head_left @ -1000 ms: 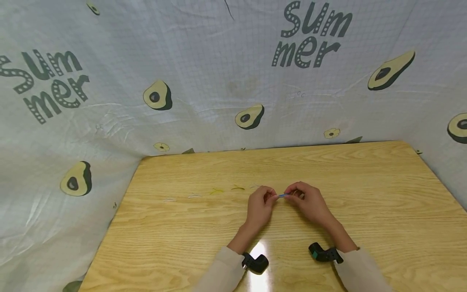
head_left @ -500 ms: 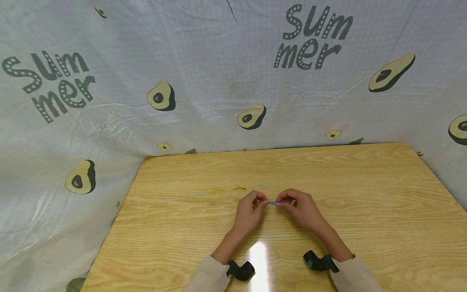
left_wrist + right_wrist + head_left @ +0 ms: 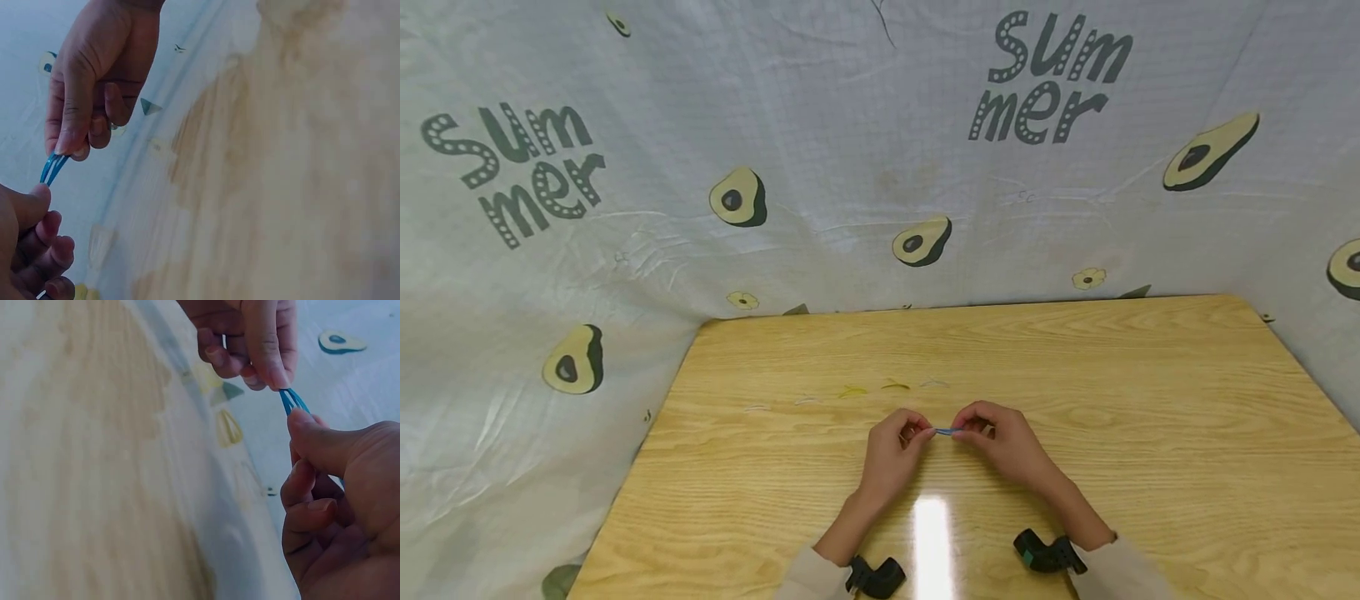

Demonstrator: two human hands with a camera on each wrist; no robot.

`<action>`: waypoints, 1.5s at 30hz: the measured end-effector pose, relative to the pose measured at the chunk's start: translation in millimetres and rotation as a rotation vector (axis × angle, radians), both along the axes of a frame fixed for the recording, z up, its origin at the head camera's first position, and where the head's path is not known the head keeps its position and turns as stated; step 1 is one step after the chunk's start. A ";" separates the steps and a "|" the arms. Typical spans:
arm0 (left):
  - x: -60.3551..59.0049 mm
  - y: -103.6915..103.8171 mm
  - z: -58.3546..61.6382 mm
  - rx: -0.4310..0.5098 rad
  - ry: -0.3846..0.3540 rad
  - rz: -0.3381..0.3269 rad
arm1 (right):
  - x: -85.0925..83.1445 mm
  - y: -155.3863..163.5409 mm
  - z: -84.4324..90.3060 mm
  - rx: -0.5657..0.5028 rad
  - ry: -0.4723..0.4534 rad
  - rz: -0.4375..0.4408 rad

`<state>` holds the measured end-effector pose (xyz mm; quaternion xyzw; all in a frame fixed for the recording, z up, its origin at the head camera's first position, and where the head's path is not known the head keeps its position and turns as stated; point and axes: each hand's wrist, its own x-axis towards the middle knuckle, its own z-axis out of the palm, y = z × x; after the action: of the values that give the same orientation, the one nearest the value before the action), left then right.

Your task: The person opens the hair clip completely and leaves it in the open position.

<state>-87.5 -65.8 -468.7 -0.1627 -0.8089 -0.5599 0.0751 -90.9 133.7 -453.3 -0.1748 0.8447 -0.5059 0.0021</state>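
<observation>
A thin blue rubber band (image 3: 943,432) stretches between my two hands above the table, just in front of me. My left hand (image 3: 891,457) pinches one end between thumb and fingertips. The other end is pinched by my right hand (image 3: 1009,443). In the left wrist view the band (image 3: 54,169) shows as narrow strands side by side, bridging the short gap between the thumbs. From the right wrist, the band (image 3: 290,400) looks like a small slim loop, its ends hidden in the fingers.
Beyond my hands, several thin bands lie in a row on the wooden table (image 3: 1150,400): white ones (image 3: 757,408) at the left, a yellow one (image 3: 852,391), a darker yellow one (image 3: 896,385) and a pale one (image 3: 935,383). A printed cloth (image 3: 820,125) hangs behind.
Both hands have moved left and toward me, carrying the blue rubber band away from the row. More of the band shows between the fingers, and the pale band at the row's end is uncovered.
</observation>
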 end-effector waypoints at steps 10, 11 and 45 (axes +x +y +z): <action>19.5 -10.7 19.1 -0.011 -0.022 0.037 | 9.9 -16.0 -8.4 -0.071 -0.106 -0.017; 22.1 -11.7 23.9 -0.011 -0.014 0.038 | 10.5 -17.5 -9.3 -0.077 -0.107 -0.017; 26.0 -22.1 -14.1 -0.021 -0.053 0.105 | 21.1 -32.6 -26.5 -0.126 -0.062 -0.119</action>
<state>-61.6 -87.9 -482.8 -0.1061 -0.8239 -0.5508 0.0813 -69.8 101.1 -479.8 -0.1082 0.8196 -0.5624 -0.0127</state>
